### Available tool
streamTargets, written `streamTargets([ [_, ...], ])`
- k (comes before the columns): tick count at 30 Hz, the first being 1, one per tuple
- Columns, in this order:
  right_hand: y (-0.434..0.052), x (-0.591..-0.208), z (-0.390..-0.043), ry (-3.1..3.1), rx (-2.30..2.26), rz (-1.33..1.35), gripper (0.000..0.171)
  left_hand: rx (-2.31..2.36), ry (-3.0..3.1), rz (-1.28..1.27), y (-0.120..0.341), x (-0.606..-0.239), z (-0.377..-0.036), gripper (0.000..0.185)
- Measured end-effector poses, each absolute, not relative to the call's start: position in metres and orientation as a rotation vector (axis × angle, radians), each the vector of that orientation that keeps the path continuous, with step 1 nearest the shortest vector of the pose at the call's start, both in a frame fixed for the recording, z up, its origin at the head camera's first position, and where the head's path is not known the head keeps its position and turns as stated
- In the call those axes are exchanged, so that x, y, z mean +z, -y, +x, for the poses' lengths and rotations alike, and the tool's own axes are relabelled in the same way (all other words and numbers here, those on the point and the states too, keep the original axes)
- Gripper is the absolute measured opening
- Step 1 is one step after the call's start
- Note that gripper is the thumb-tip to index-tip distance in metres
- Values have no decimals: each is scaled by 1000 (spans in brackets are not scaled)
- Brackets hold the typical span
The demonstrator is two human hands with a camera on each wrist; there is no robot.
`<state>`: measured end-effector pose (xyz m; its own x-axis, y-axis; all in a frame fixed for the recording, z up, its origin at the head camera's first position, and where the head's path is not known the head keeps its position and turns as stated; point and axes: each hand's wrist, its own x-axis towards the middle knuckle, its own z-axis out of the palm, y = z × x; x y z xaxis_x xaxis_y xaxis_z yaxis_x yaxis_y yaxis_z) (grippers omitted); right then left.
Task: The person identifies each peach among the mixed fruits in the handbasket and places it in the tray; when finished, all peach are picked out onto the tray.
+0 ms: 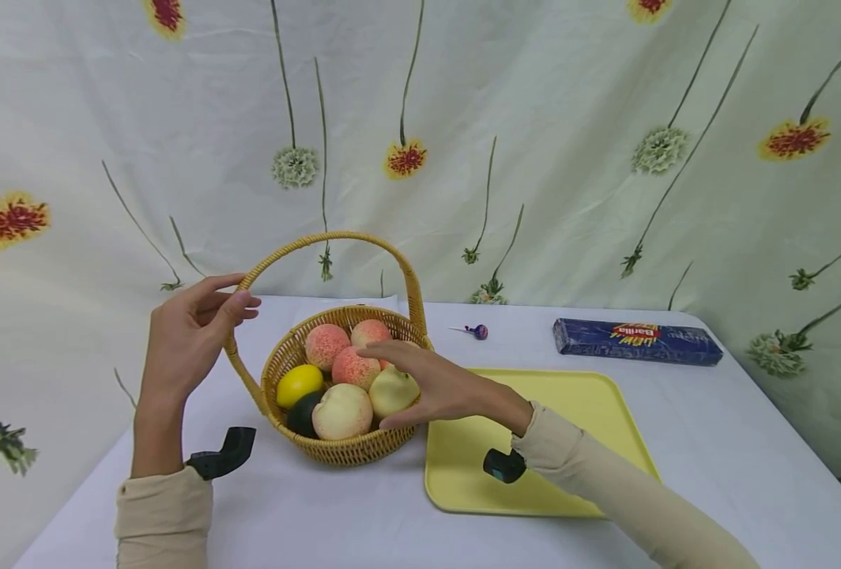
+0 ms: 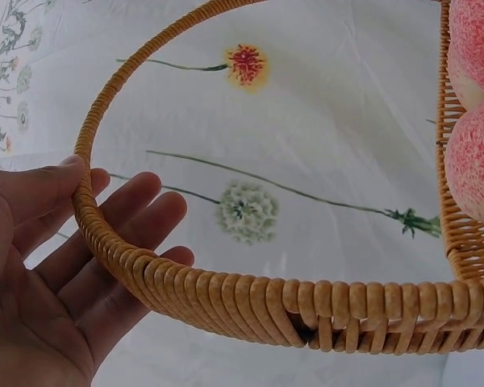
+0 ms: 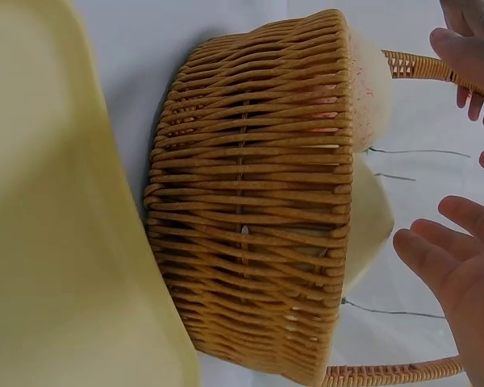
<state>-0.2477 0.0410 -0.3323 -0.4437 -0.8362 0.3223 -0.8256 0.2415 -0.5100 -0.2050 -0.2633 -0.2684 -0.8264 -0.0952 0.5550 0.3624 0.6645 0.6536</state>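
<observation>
My left hand (image 1: 191, 332) is up at the left side of the wicker basket (image 1: 342, 446), fingers straight and loosely spread, thumb and fingers lying against the arched handle (image 1: 299, 245) where it curves down toward the rim. In the left wrist view the handle runs across my palm (image 2: 40, 274) and my fingertips (image 2: 157, 214) reach past it; nothing is curled tight around it.

My right hand (image 1: 438, 387) hovers over the right half of the basket, palm down, fingers stretched flat and relaxed above the fruit. It holds nothing, and whether it touches the fruit I cannot tell. From the right wrist view I see the basket's woven wall (image 3: 250, 201) side on, with my open fingers (image 3: 444, 258) just beyond the rim.

Counting under my right hand: three pink speckled peaches (image 1: 326, 344) at the back, one lemon (image 1: 298, 383) toward my left hand, two pale peaches, one (image 1: 342, 411) at the front and one (image 1: 392, 391) directly under my fingers, and one dark fruit (image 1: 302, 412) tucked low in front. Seven pieces that I can see.

Just beyond my right wrist lies one yellow tray (image 1: 591, 411) on the worktop (image 1: 733, 442), touching or nearly touching the basket. Farther out past my right hand are one lollipop (image 1: 479, 331) and one blue pasta box (image 1: 637, 341).
</observation>
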Motion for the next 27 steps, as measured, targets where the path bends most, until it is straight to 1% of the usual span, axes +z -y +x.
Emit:
streamTargets([
  [8, -27, -333, -248, -2407, -963, -1681, 85, -1074, 2327, -198, 263, -268, -204, 38],
  [17, -15, -333, -244, -2370, -915, -1701, 75, -1064, 2346, -196, 263, -268, -205, 39],
  [27, -1, -330, -244, -2404, -727, -1654, 79, -1054, 2347, -183, 263, -268, -203, 39],
])
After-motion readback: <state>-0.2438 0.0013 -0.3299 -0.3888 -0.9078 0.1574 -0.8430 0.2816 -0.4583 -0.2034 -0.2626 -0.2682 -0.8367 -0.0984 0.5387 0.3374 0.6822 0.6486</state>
